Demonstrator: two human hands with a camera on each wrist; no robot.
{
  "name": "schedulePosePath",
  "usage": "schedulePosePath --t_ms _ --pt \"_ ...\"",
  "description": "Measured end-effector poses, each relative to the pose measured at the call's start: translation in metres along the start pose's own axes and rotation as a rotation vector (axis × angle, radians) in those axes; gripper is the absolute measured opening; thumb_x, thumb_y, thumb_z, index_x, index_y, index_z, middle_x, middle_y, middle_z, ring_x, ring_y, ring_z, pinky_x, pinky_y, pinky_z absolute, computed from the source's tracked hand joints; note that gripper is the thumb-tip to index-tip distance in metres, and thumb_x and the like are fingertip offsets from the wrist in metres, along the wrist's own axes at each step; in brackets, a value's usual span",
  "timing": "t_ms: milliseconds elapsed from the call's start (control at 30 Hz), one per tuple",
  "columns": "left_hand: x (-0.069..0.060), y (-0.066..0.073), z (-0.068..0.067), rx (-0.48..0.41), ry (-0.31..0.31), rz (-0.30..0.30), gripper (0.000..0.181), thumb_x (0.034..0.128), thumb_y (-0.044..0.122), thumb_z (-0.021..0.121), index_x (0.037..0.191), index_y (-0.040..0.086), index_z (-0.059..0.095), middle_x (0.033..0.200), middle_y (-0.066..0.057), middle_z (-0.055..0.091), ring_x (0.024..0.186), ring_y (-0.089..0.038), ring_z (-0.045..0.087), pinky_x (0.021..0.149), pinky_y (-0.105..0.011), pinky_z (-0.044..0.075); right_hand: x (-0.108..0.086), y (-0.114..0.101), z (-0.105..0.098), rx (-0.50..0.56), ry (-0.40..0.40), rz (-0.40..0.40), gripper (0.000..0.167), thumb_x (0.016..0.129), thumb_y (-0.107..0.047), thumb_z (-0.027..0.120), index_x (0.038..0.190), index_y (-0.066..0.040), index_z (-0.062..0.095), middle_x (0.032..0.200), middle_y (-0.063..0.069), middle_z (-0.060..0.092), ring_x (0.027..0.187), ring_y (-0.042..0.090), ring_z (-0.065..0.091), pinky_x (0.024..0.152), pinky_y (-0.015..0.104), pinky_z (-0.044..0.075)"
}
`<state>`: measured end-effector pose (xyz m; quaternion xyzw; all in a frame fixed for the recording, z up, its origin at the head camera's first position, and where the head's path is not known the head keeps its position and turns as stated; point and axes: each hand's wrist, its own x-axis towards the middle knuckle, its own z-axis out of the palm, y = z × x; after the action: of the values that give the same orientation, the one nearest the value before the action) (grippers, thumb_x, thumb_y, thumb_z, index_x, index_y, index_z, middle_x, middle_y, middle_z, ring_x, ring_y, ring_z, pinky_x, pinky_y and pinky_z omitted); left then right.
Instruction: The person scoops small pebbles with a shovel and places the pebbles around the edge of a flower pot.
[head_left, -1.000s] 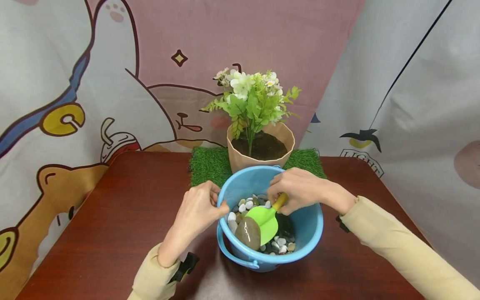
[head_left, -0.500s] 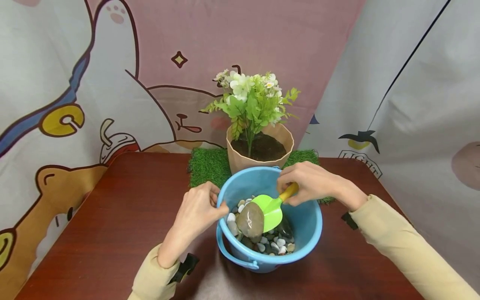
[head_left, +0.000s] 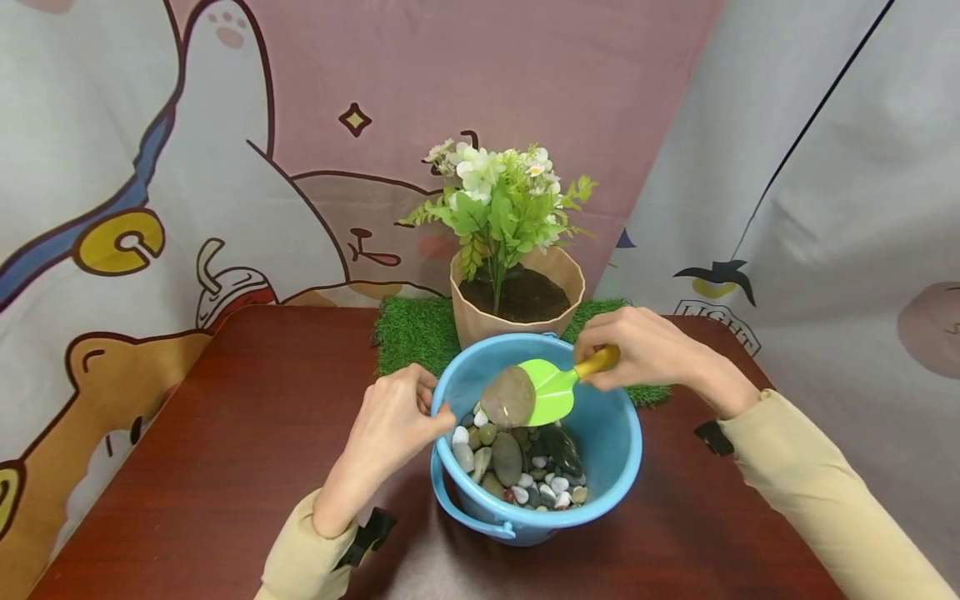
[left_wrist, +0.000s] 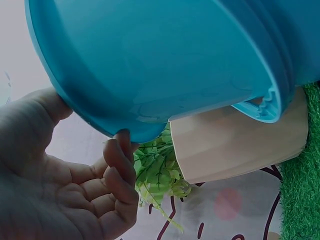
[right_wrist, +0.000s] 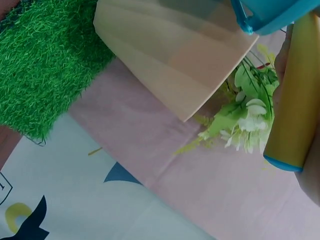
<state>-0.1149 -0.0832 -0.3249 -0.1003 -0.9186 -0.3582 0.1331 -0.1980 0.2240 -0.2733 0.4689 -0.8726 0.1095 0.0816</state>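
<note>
My left hand [head_left: 397, 421] pinches the rim of a blue bucket [head_left: 611, 454] at its left side; in the left wrist view, thumb and fingertips meet the rim of the bucket [left_wrist: 150, 60]. A small toy shovel [head_left: 551, 392] with a lime-green blade is in my right hand [head_left: 637, 346], gripped by its yellow handle [right_wrist: 295, 95]. On the blade's left end sits a large smooth grey-brown stone [head_left: 507, 398], raised above the bucket's contents. Below lie several pebbles [head_left: 507, 460] of white, grey and black, with a big dark stone [head_left: 558, 450] at the right.
Behind the bucket stands a beige flowerpot [head_left: 480, 325] with dark soil and a white-flowered plant [head_left: 495, 200]. Artificial grass [head_left: 412, 337] lies under the pot on the brown table [head_left: 300, 392]. A printed cloth [head_left: 585, 83] hangs behind the table.
My right hand has moved up and to the right with the shovel, lifting the large stone off the other stones. The left hand has stayed on the bucket rim.
</note>
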Motion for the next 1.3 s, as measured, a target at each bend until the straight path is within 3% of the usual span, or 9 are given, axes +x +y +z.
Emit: schedulePosePath --t_ms 367,633,967,1300 --pt "-0.001 -0.001 0.000 0.005 0.003 -0.004 0.023 0.0669 0.017 0.070 0.086 0.005 0.065 0.068 0.001 0.065 0.058 -0.004 0.056 0.057 -0.025 0.046 -0.009 0.013 -0.008 -0.077 0.127 0.013 0.016 0.067 -0.021 0.078 0.077 -0.025 0.066 0.070 -0.015 0.057 0.054 -0.006 0.038 0.047 0.015 0.035" --pt "0.000 0.000 0.000 0.006 0.003 0.005 0.022 0.0672 0.016 0.069 0.085 0.005 0.065 0.067 0.001 0.065 0.057 -0.004 0.056 0.057 -0.025 0.046 -0.013 0.021 -0.015 -0.094 0.134 0.086 0.014 0.070 -0.018 0.078 0.075 -0.024 0.066 0.065 -0.015 0.054 0.051 -0.006 0.036 0.045 0.016 0.033" --pt "0.000 0.000 0.000 0.013 0.006 0.011 0.021 0.0675 0.015 0.069 0.085 0.004 0.065 0.066 0.000 0.064 0.057 -0.005 0.055 0.057 -0.025 0.046 -0.009 0.028 -0.025 -0.178 0.117 0.203 0.010 0.072 -0.021 0.076 0.073 -0.025 0.066 0.059 -0.014 0.053 0.049 -0.001 0.037 0.044 0.019 0.031" --pt "0.000 0.001 -0.001 0.010 -0.007 -0.005 0.023 0.0673 0.017 0.069 0.086 0.005 0.065 0.067 0.001 0.063 0.057 -0.005 0.054 0.057 -0.025 0.045 0.000 0.031 -0.029 -0.187 0.049 0.426 0.007 0.072 -0.025 0.073 0.071 -0.024 0.066 0.057 -0.009 0.054 0.051 0.009 0.042 0.045 0.026 0.033"
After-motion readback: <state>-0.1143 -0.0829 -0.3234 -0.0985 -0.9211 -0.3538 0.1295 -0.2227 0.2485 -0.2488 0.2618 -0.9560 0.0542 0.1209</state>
